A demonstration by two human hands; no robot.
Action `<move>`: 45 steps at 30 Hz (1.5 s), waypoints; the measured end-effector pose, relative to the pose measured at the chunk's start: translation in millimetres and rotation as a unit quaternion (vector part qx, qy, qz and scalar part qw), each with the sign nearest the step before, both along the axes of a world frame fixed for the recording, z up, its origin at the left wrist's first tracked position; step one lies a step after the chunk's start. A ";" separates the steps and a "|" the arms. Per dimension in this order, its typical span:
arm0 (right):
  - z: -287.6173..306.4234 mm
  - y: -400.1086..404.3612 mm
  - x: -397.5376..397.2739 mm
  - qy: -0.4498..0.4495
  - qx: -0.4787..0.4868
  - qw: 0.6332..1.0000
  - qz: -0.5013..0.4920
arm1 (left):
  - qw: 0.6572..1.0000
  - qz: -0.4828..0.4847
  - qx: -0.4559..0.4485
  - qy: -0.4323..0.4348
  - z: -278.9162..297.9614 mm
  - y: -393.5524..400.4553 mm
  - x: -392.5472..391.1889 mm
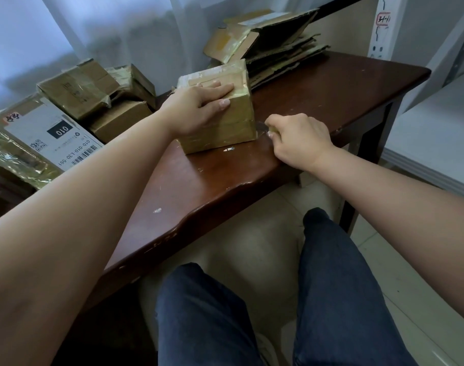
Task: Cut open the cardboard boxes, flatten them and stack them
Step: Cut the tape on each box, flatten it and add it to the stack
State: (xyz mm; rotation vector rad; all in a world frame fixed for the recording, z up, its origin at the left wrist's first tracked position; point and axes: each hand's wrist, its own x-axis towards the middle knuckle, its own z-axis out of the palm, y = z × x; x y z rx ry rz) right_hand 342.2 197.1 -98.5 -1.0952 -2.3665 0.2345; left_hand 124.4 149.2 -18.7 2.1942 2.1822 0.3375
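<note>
A small taped cardboard box (225, 128) stands on the dark wooden table (331, 88). My left hand (199, 107) lies over its top, fingers stretched across the lid and thumb on the near face, holding it down. My right hand (297, 138) is curled round a small cutter (262, 128) whose blade end sits at the box's lower right corner; most of the tool is hidden in the fist. A stack of flattened cardboard (278, 48) lies at the table's back edge, just behind the box.
Several unopened taped boxes (93, 96) are piled to the left of the table, one with a white shipping label (53, 136). A white shelf unit (437, 114) stands on the right. My legs in dark trousers (252, 313) are below the table's near edge.
</note>
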 end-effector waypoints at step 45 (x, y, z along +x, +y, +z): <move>-3.6 -17.7 -33.4 -0.034 0.054 0.994 0.093 | 0.978 0.068 0.126 0.155 -21.3 -29.0 -16.4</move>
